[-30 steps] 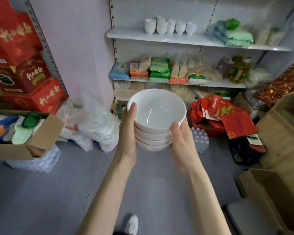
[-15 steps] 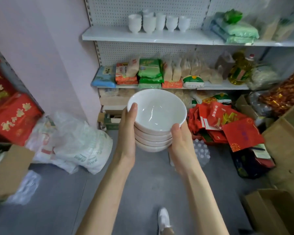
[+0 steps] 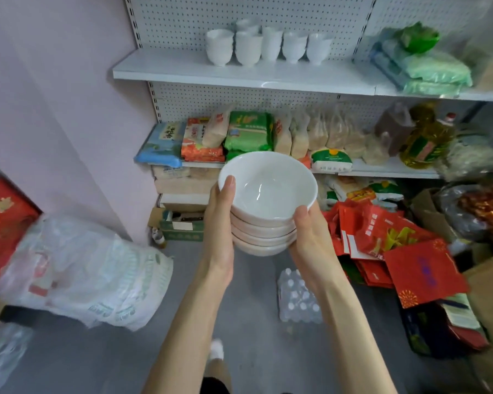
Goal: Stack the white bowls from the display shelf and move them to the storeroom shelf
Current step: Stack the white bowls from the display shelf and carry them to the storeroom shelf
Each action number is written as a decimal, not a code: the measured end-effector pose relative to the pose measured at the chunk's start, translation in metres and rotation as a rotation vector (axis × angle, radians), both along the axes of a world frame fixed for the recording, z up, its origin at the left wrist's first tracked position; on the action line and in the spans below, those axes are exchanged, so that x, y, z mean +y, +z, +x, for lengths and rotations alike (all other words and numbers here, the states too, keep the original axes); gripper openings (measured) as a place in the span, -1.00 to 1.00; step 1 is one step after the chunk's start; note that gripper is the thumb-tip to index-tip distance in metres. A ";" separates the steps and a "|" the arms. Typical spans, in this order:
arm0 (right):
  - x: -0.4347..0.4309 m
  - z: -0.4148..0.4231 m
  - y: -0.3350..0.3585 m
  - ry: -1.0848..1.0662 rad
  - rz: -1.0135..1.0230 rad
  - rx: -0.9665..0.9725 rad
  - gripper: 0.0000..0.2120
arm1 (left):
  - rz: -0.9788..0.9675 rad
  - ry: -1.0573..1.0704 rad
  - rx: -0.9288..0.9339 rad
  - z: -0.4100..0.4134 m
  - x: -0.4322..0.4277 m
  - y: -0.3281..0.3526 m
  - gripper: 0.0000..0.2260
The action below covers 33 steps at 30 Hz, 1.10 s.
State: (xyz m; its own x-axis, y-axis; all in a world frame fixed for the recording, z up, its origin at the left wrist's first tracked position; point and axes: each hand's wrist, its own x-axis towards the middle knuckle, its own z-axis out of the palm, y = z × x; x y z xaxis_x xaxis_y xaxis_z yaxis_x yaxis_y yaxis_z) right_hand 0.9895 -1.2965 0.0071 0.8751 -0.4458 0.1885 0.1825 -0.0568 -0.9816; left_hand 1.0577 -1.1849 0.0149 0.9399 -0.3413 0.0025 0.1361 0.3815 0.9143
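White bowls [image 3: 268, 194], four by the rims that show, nested in one stack and held in mid-air between both hands at the centre of the head view, above a grey floor [image 3: 239, 322]. L hand [image 3: 219, 223] clasps the stack's left side, palm flat to the lower bowls, thumb lying up to the top bowl's rim; R hand [image 3: 310, 237] cups the right side from a bit lower, thumb tip on the same rim; fingers of both are hidden behind & under the stack. Beyond the hands and higher up, a white shelf board [image 3: 182, 72] on a pegboard back carries a cluster of small white cups [image 3: 268, 44], w/ green packs [image 3: 433, 72] further to the right of the R hand. Directly behind the stack, the next shelf down holds upright food packets [image 3: 248, 132] and, off to the right, a yellow oil bottle [image 3: 427, 143]. Below and right of the R hand: a heap of red gift bags [image 3: 396, 245] and a shrink-wrapped pack of water bottles [image 3: 296, 300] on the floor. Left of the L hand: white plastic sacks [image 3: 91, 277] by the pink wall [image 3: 54, 95], red cartons [image 3: 3, 220] at the frame edge. Between the forearms, lower down, a white shoe [image 3: 217, 348], blurred
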 end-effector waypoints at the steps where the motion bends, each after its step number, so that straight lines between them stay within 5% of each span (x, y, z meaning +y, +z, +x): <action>1: -0.008 0.018 -0.003 -0.002 0.005 0.000 -0.04 | 0.003 0.001 0.000 0.018 -0.008 -0.002 -0.32; 8: -0.061 0.159 -0.004 -0.022 0.000 -0.008 -0.11 | -0.014 -0.029 -0.025 0.162 -0.064 -0.002 -0.32; 13: -0.098 0.242 0.008 -0.117 -0.012 -0.026 -0.59 | -0.022 -0.089 -0.029 0.253 -0.102 0.014 -0.33; 19: -0.151 0.319 -0.004 -0.138 -0.011 -0.028 -0.37 | -0.010 -0.135 -0.036 0.323 -0.151 0.006 -0.34; 24: -0.211 0.385 -0.018 -0.104 0.019 -0.006 -0.51 | -0.003 -0.129 -0.016 0.389 -0.211 -0.009 -0.35; 33: -0.329 0.516 -0.003 0.008 0.108 -0.016 -0.04 | 0.005 -0.021 -0.023 0.510 -0.326 0.005 -0.33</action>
